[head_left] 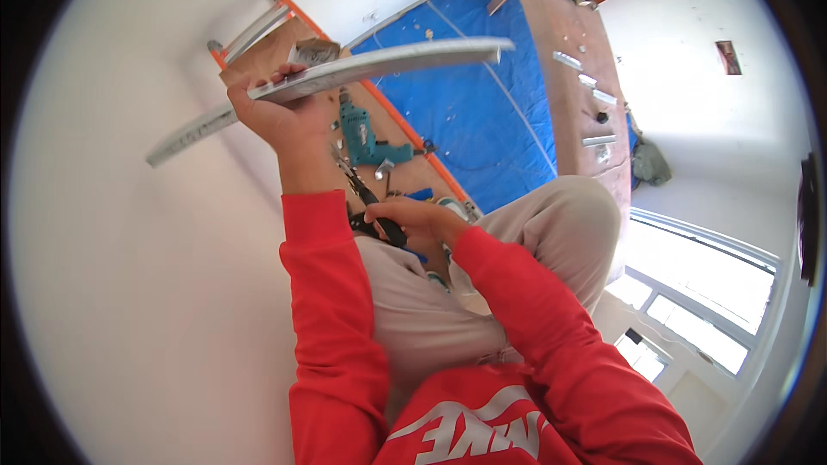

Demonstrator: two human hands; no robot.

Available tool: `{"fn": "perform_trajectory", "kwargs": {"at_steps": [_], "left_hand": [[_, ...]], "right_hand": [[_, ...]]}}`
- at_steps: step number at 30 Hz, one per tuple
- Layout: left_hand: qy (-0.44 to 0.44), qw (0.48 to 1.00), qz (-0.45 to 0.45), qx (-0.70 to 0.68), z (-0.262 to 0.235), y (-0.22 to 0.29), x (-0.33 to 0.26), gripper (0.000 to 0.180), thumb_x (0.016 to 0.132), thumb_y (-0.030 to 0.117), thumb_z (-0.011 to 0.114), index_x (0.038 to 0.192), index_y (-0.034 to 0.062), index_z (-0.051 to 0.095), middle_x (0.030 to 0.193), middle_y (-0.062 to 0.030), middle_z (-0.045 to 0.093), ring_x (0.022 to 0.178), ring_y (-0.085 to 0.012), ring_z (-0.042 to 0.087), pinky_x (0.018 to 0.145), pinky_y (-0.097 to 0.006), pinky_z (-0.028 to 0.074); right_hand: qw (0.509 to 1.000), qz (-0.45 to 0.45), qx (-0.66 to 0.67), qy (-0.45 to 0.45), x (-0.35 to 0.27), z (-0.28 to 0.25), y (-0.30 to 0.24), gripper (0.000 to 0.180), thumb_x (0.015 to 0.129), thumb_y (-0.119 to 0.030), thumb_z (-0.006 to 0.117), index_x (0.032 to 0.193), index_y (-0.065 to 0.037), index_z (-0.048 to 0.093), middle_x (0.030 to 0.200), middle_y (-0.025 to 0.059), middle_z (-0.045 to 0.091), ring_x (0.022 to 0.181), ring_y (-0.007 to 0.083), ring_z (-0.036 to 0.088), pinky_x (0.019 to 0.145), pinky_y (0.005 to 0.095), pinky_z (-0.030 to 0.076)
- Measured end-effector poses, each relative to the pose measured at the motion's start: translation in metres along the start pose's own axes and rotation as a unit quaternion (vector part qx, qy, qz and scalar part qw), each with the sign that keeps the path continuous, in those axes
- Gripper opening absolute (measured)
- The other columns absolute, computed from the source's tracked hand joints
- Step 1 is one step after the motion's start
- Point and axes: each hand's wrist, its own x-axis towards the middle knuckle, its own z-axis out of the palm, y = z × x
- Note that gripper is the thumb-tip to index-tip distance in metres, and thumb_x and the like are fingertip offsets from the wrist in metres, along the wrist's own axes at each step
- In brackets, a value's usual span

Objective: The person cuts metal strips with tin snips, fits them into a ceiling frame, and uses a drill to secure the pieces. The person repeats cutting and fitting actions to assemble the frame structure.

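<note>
My left hand (291, 129) is closed around a long, light-grey metal channel (396, 58), which slants up to the right in front of the wall. In my right hand (420, 217), lower and nearer my knees, is a pair of tin snips (362, 191) with dark handles. Their jaws point up and left, below the channel and apart from it. Just right of my left wrist, a teal power drill (366, 136) lies on a brown board (403, 127). A short silvery metal piece (383, 170) rests beside the drill.
Orange rails (413, 130) edge the board, with a rail end frame (251, 27) at its far left. Blue sheeting (465, 90) spreads beyond. A brown-covered surface (573, 112) to the right carries several short metal pieces (599, 140). The white wall (155, 275) is close on my left.
</note>
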Motion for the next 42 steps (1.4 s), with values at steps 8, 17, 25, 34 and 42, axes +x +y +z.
{"fn": "perform_trajectory", "kwargs": {"at_steps": [8, 17, 25, 34, 42], "left_hand": [[-0.111, 0.994, 0.002, -0.007, 0.002, -0.008, 0.015, 0.017, 0.085, 0.006, 0.062, 0.080, 0.0013, 0.047, 0.086, -0.0130, 0.051, 0.085, -0.0240, 0.060, 0.093, -0.043, 0.060], [-0.131, 0.990, 0.045, 0.029, 0.008, 0.000, -0.013, 0.019, 0.085, 0.000, 0.064, 0.075, 0.0058, 0.048, 0.073, -0.0068, 0.055, 0.072, -0.0182, 0.059, 0.082, -0.035, 0.059], [-0.158, 0.986, 0.027, 0.041, -0.002, 0.003, -0.007, 0.016, 0.085, 0.003, 0.063, 0.077, 0.0049, 0.050, 0.073, -0.0067, 0.054, 0.070, -0.0178, 0.056, 0.077, -0.031, 0.056], [-0.162, 0.986, 0.021, 0.037, -0.003, 0.004, -0.004, 0.015, 0.084, 0.001, 0.061, 0.076, 0.0046, 0.049, 0.071, -0.0071, 0.053, 0.069, -0.0181, 0.056, 0.077, -0.032, 0.056], [-0.169, 0.984, 0.027, 0.045, -0.009, 0.003, 0.003, 0.015, 0.085, 0.003, 0.063, 0.075, 0.0044, 0.052, 0.071, -0.0075, 0.056, 0.070, -0.0180, 0.057, 0.077, -0.032, 0.056]], "right_hand": [[0.921, -0.321, -0.153, 0.160, -0.143, -0.001, -0.017, 0.069, 0.080, -0.017, 0.071, 0.139, 0.000, 0.040, 0.122, 0.0114, 0.055, 0.115, 0.0217, 0.056, 0.100, 0.0371, 0.046], [0.833, -0.416, -0.214, 0.295, -0.175, -0.004, -0.017, 0.088, 0.080, -0.030, 0.080, 0.147, -0.001, 0.030, 0.116, 0.0154, 0.056, 0.110, 0.0264, 0.058, 0.100, 0.0416, 0.046], [0.809, -0.421, -0.251, 0.325, -0.171, -0.003, -0.016, 0.089, 0.076, -0.030, 0.077, 0.147, -0.002, 0.031, 0.123, 0.0196, 0.057, 0.113, 0.0327, 0.060, 0.100, 0.0442, 0.047], [0.811, -0.431, -0.230, 0.323, -0.168, -0.004, -0.017, 0.088, 0.075, -0.029, 0.076, 0.146, -0.002, 0.033, 0.122, 0.0202, 0.057, 0.115, 0.0329, 0.058, 0.103, 0.0449, 0.044], [0.816, -0.426, -0.216, 0.324, -0.165, -0.002, -0.017, 0.087, 0.077, -0.030, 0.075, 0.148, -0.003, 0.033, 0.118, 0.0172, 0.056, 0.111, 0.0307, 0.056, 0.100, 0.0437, 0.044]]}}
